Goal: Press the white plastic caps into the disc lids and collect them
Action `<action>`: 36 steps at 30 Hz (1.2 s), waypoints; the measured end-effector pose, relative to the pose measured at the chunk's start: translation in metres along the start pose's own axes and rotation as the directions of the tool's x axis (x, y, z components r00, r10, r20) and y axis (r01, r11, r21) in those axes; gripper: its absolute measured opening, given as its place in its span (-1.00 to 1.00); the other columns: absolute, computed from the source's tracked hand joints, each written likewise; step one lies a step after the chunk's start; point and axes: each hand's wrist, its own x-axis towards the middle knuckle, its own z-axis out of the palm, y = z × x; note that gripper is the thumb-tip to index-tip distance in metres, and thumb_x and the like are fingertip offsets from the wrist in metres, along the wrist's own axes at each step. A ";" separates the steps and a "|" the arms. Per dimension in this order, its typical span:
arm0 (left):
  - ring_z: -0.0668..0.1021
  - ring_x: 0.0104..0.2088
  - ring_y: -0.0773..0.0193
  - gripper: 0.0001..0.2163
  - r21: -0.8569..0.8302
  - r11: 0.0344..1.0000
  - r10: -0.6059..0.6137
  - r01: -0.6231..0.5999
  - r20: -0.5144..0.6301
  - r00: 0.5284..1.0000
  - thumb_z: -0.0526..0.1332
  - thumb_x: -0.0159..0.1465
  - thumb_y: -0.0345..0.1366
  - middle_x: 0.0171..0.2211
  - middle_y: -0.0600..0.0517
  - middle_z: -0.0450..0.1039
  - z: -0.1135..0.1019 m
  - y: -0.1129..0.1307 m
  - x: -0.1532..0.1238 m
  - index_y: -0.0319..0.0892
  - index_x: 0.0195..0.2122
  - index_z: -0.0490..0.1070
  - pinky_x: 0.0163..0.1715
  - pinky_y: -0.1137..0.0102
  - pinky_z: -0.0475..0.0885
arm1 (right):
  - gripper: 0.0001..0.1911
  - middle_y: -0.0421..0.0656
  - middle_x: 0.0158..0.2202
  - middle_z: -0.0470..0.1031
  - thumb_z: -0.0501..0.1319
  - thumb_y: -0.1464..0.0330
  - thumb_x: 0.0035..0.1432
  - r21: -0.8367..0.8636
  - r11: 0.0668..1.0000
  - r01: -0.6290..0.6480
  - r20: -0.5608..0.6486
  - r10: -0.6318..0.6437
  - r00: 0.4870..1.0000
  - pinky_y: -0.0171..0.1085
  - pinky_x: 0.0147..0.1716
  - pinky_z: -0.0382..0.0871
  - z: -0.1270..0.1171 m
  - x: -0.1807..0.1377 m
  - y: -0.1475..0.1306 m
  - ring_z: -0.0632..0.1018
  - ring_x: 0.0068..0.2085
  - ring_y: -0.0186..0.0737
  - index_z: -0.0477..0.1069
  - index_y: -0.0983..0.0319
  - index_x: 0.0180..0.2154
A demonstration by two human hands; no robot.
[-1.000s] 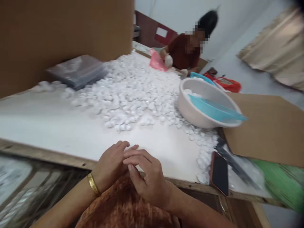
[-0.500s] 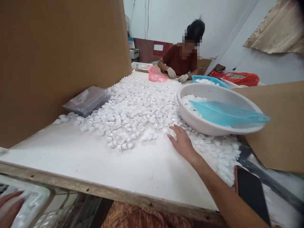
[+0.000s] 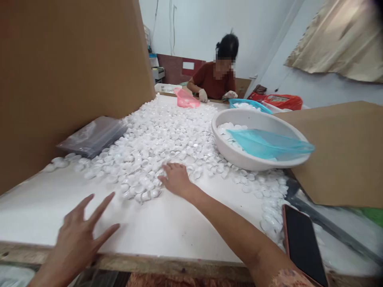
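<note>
Small white rounded pieces (image 3: 173, 135), cup-like or cap-like, lie in a wide heap across the white tabletop (image 3: 167, 231). At the heap's near edge is my right hand (image 3: 176, 180), its fingers reaching over the closest pieces with nothing gripped in them. My left hand (image 3: 79, 229) hovers over the front left of the tabletop with fingers spread and holding nothing. A small cluster of pieces (image 3: 140, 193) sits between the two hands. Whether my right fingertips touch the pieces I cannot tell.
A pale basin (image 3: 239, 157) with a blue mesh scoop (image 3: 266, 143) stands right. A phone (image 3: 305, 243) lies front right. Cardboard (image 3: 74, 59) walls the left, beside plastic bags (image 3: 92, 135). Across the table sits a gloved co-worker (image 3: 214, 81), near a pink scoop (image 3: 186, 98).
My left hand has come up from the crate at lower left to above the tabletop. My right hand has moved left along the heap's near edge. The view has shifted slightly.
</note>
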 end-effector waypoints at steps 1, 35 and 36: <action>0.25 0.10 -0.19 -0.44 0.000 0.996 0.091 -0.091 0.021 0.996 -0.01 0.18 0.05 0.20 -0.16 -0.01 0.007 0.019 0.013 0.05 0.21 0.09 -0.04 0.01 0.29 | -0.53 -0.14 0.12 0.31 -0.08 0.07 0.25 -0.005 1.000 0.015 -0.001 -0.015 1.000 -0.12 0.08 0.10 0.001 -0.010 -0.002 0.30 0.10 -0.13 0.24 0.13 0.08; 0.09 0.22 -0.08 -0.57 -0.121 0.987 0.115 -0.104 0.091 0.989 -0.06 0.29 -0.08 0.25 -0.16 -0.07 0.018 0.119 0.082 0.09 0.19 0.10 0.08 -0.01 0.10 | -0.43 -0.05 0.23 0.11 0.04 0.05 0.18 0.319 0.941 0.109 0.104 -0.149 0.983 0.01 0.18 -0.02 -0.027 -0.132 0.008 0.12 0.24 -0.10 0.17 0.17 0.15; 0.10 0.22 -0.07 -0.57 -0.128 0.984 0.139 -0.127 0.088 0.986 -0.06 0.28 -0.07 0.25 -0.16 -0.05 0.022 0.124 0.086 0.10 0.19 0.11 0.08 -0.01 0.10 | -0.42 -0.07 0.23 0.12 0.04 0.03 0.17 0.326 0.934 0.146 0.063 -0.176 0.982 -0.03 0.18 0.00 -0.030 -0.127 0.004 0.12 0.24 -0.12 0.19 0.16 0.14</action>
